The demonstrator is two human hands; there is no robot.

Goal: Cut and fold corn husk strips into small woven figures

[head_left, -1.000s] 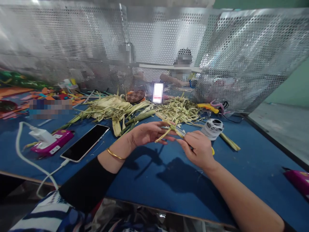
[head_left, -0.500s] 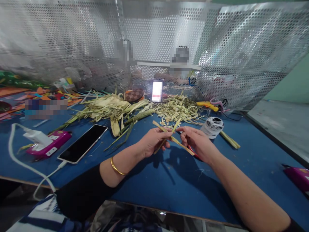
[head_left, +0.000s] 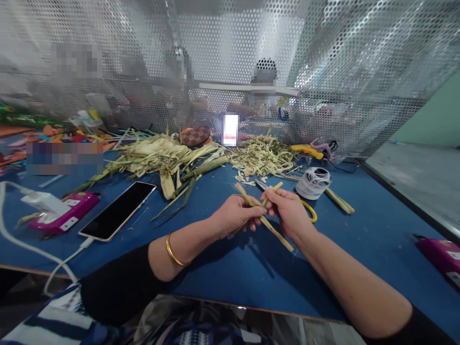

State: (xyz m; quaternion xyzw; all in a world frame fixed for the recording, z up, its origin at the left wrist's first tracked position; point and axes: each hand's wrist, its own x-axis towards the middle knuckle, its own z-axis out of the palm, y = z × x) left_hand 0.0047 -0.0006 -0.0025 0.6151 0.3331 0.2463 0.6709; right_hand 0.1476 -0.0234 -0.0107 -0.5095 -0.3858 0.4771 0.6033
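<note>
Two pale corn husk strips (head_left: 278,234) cross each other between my hands, above the table. My left hand (head_left: 235,214) is closed, thumb on top, pinching them at the crossing. From the right, my right hand (head_left: 289,211) is closed too, with thumb and fingers pinching the strip that slants up to the right. The other strip's lower end points down towards me, loose. Under and beyond my right hand lie scissors; their blades (head_left: 262,185) and a yellow handle loop (head_left: 312,211) show, the rest is hidden. A spool of white thread (head_left: 312,184) stands just beyond that hand.
Behind are a heap of corn husks (head_left: 154,158) and a pile of shredded husk (head_left: 264,155), before a perforated metal screen (head_left: 223,48). A charging phone (head_left: 118,211) and a purple power strip (head_left: 64,213) lie left. A yellow tool (head_left: 308,151) lies back right.
My right hand has moved in and now pinches the upright strip. The scissors' blades and yellow handle have come into sight. The view has shifted slightly.
</note>
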